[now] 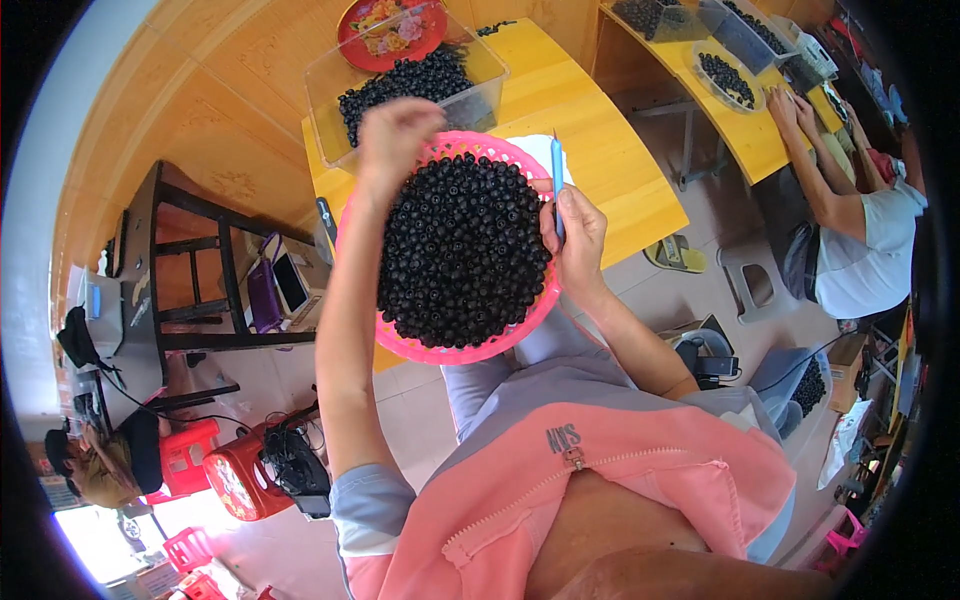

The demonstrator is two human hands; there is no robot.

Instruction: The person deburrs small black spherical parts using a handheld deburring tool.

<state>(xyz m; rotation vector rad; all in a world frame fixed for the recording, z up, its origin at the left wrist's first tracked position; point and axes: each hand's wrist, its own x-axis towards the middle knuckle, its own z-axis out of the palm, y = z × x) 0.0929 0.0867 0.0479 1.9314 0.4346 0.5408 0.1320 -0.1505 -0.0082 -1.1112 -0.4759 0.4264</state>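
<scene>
A pink openwork plastic basket, heaped with round black beads, is in front of me above my lap. Many of the beads show small pale holes. Over the basket's far left rim is my left hand, close to a clear plastic bin of more black beads; motion smears its fingers, and what they hold, if anything, cannot be made out. My right hand, at the basket's right rim, grips a slim light-blue tool with a thin pointed tip, held upright between thumb and fingers.
The bin stands on a yellow wooden table, by a red floral tray and a white sheet. A dark-handled tool lies at the table's left edge. At right, another person works at a second yellow table. A grey stool stands between.
</scene>
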